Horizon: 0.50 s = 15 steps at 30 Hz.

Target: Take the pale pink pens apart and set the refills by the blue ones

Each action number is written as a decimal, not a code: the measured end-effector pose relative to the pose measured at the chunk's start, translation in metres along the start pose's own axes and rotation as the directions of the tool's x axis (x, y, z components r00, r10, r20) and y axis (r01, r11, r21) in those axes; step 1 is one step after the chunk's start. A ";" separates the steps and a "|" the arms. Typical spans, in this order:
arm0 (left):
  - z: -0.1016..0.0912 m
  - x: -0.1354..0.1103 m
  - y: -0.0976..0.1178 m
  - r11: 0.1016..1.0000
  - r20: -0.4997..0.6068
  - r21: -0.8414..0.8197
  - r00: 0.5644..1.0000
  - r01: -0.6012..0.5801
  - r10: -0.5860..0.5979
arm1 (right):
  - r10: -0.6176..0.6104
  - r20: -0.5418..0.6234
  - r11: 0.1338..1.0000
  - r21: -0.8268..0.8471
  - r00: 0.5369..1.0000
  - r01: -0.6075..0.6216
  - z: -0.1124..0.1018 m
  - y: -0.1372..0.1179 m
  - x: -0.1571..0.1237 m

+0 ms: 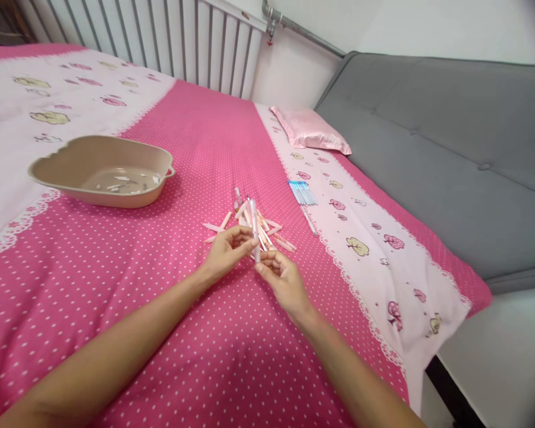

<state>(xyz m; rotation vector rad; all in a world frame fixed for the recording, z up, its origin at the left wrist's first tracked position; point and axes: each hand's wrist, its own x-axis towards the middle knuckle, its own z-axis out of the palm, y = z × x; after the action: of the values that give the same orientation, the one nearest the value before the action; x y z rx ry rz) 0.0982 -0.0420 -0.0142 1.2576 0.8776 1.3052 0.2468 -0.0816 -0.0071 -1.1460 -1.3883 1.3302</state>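
A pale pink pen (254, 221) stands nearly upright between my two hands. My left hand (229, 248) is closed around its middle, thumb in front. At its lower end, the fingertips of my right hand (284, 278) pinch it. Just behind my hands lies a loose pile of pink and peach pens (271, 230), pointing in many directions; part of the pile is hidden by my fingers. To the right, a row of pens with blue ends (302, 193) lies side by side, and a single pale pen (309, 220) rests just below it.
A beige plastic basin (102, 199) with small white scraps inside sits at the left on the pink dotted bedspread (160, 333). A pink pillow (312, 129) lies near the grey padded headboard (437, 142). White railings (169, 41) and a pipe (307, 32) run along the back.
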 end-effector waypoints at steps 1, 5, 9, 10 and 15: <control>-0.002 0.001 0.002 1.000 -0.019 -0.013 1.000 0.002 -0.002 | 0.008 -0.005 1.000 -0.012 1.000 -0.008 -0.001 0.001 0.000; -0.012 0.007 0.009 1.000 -0.136 0.012 0.991 -0.001 0.003 | 0.016 -0.004 0.995 -0.094 1.000 -0.016 -0.003 0.006 0.001; -0.018 0.010 0.011 0.998 -0.222 0.018 0.973 0.060 -0.055 | -0.004 0.009 0.984 -0.178 1.000 0.006 -0.004 0.009 0.001; -0.018 0.010 0.010 0.997 -0.228 0.014 0.971 0.078 -0.072 | -0.008 0.008 0.981 -0.194 1.000 0.009 -0.005 0.009 0.001; -0.018 0.011 0.006 0.992 -0.211 0.019 0.971 0.121 -0.115 | 0.012 -0.054 0.965 -0.261 0.998 -0.025 -0.011 0.009 0.003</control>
<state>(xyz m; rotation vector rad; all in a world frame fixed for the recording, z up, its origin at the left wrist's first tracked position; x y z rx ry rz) 0.0808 -0.0295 -0.0093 1.0877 1.1099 1.3489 0.2572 -0.0768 -0.0160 -1.3608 -1.5514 1.1437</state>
